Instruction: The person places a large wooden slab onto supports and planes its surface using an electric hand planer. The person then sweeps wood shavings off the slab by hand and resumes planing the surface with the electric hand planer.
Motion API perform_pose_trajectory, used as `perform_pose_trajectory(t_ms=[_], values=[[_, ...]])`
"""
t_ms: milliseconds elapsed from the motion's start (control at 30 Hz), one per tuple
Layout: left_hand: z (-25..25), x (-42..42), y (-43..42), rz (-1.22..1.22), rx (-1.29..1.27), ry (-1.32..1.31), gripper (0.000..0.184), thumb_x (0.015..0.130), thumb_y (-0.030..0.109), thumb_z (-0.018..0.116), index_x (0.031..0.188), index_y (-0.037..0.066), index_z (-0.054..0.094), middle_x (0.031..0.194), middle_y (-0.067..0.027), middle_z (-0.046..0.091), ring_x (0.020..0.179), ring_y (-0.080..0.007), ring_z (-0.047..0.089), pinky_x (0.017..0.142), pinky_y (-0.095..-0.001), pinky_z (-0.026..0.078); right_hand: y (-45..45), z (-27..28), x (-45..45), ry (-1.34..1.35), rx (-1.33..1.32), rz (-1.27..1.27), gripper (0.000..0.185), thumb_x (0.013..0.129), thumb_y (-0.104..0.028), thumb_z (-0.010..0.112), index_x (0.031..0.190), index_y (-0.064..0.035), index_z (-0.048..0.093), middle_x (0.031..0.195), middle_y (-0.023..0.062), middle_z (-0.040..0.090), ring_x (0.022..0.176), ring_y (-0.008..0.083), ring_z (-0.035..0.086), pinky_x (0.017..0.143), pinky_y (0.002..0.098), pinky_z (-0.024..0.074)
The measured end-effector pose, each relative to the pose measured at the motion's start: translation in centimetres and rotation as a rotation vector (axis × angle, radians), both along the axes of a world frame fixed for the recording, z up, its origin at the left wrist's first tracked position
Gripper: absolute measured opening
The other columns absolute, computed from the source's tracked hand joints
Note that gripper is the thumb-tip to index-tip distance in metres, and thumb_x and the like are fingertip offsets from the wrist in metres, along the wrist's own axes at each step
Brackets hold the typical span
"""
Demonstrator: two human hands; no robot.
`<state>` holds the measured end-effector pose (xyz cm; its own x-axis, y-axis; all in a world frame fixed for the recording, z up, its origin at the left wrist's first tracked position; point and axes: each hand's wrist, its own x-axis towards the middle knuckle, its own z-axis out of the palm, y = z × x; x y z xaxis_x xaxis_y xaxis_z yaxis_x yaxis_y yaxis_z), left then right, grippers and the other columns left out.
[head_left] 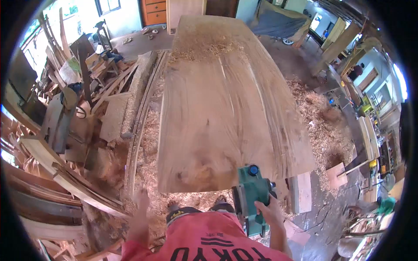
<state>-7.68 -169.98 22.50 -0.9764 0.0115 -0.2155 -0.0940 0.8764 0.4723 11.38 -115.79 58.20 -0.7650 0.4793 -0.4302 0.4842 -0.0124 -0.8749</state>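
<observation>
A green electric hand planer is at the near right corner of a large wooden slab. My right hand is wrapped round the planer's handle. The front of the planer overlaps the slab's near edge in view, and whether its sole touches the wood cannot be made out. My left hand hangs to the left of the slab's near corner, away from the planer. It is smeared, and its fingers are not distinct. Curled wood shavings lie in a heap on the slab's far end.
Long boards lie along the slab's left side, beside a pile of offcuts. More shavings cover the floor at right. A pale wood block stands by the near right corner. A draped cover is at the back.
</observation>
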Motion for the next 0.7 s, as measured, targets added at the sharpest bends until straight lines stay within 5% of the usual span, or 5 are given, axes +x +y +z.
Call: perform_pose_trajectory(t_ms=[33, 167, 433, 567, 700], values=[[-1.9, 1.3, -4.0, -0.390, -0.358, 0.212, 0.041, 0.097, 0.030, 0.060, 0.120, -0.003, 0.064, 0.113, -0.0274, 0.068, 0.103, -0.0382, 0.067, 0.090, -0.0467, 0.052, -1.7, 0.3, -1.1, -0.022, 0.004, 0.002, 0.024, 0.086, -0.011, 0.074, 0.104, 0.0008, 0.063, 0.072, 0.0022, 0.062, 0.060, 0.0096, 0.056, 0.054, 0.0276, 0.0436], [-2.8, 4.6, -11.4, 0.202, 0.308, 0.038, 0.027, 0.091, 0.023, 0.070, 0.090, -0.004, 0.071, 0.077, -0.0189, 0.070, 0.070, -0.0295, 0.068, 0.067, -0.0409, 0.051, -7.5, -1.4, -3.6, 0.023, -0.118, -0.122, 0.021, 0.087, -0.010, 0.073, 0.102, -0.0001, 0.063, 0.071, 0.0024, 0.062, 0.057, 0.0109, 0.056, 0.053, 0.0280, 0.0432], [8.8, 0.6, -2.5, -0.477, 0.340, -0.202, 0.029, 0.091, 0.030, 0.073, 0.098, 0.002, 0.074, 0.075, -0.0200, 0.068, 0.072, -0.0290, 0.069, 0.066, -0.0409, 0.052, -15.7, 0.5, -3.4, 0.342, -0.452, -0.612, 0.015, 0.094, -0.016, 0.068, 0.097, -0.0042, 0.059, 0.075, 0.0046, 0.058, 0.058, 0.0149, 0.055, 0.053, 0.0304, 0.0462], [14.6, 2.8, 8.3, -0.956, 0.386, -0.405, 0.088, 0.079, 0.045, 0.084, 0.148, 0.006, 0.046, 0.148, -0.0199, 0.048, 0.129, -0.0363, 0.052, 0.107, -0.0459, 0.045, -16.7, 1.7, -1.0, 0.562, -0.633, -0.995, 0.017, 0.098, -0.021, 0.063, 0.100, -0.0060, 0.055, 0.076, 0.0046, 0.056, 0.065, 0.0164, 0.058, 0.060, 0.0363, 0.0509], [14.8, 9.0, 18.7, -1.489, 0.562, -0.456, 0.057, 0.083, 0.041, 0.078, 0.127, 0.008, 0.065, 0.130, -0.0209, 0.061, 0.116, -0.0392, 0.061, 0.098, -0.0458, 0.049, -14.2, 1.5, 4.2, 0.906, -0.705, -1.211, 0.023, 0.096, -0.024, 0.066, 0.103, -0.0063, 0.054, 0.082, 0.0054, 0.056, 0.074, 0.0174, 0.060, 0.073, 0.0385, 0.0535]])
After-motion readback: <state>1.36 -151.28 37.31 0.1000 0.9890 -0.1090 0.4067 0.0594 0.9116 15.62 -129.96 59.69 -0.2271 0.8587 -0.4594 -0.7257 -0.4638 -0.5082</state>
